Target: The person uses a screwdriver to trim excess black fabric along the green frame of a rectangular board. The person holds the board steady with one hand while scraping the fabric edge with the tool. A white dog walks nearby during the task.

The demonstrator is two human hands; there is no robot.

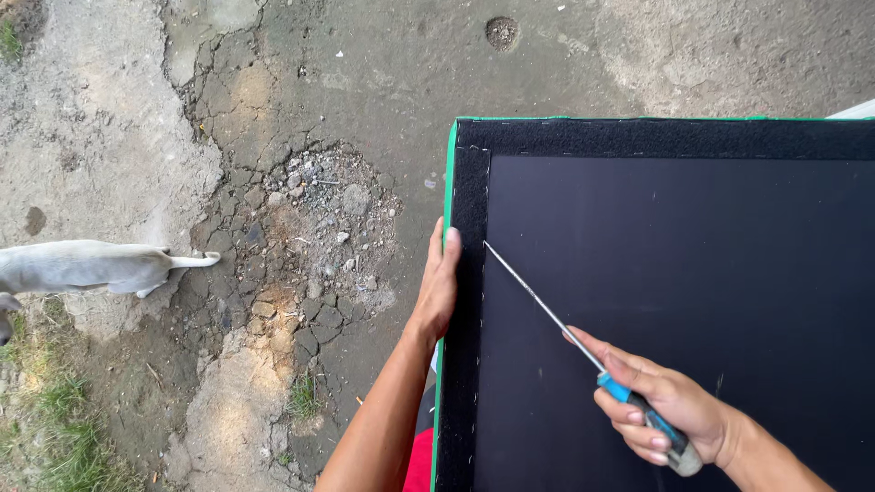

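A large black fabric-covered panel (674, 273) with a fuzzy black border and a green edge fills the right half of the view. My left hand (437, 282) grips the panel's left edge, fingers wrapped over the green trim. My right hand (661, 405) holds a screwdriver (547, 310) by its blue and grey handle. The long metal shaft points up-left, and its tip rests at the inner seam of the border, close to my left fingertips. A row of small staples runs along the border.
Cracked, dusty concrete ground (301, 219) lies to the left of the panel. A pale dog's hindquarters and tail (100, 266) stand at the left edge. Grass patches (55, 419) grow at the lower left. A bit of red cloth (419, 460) shows below my left arm.
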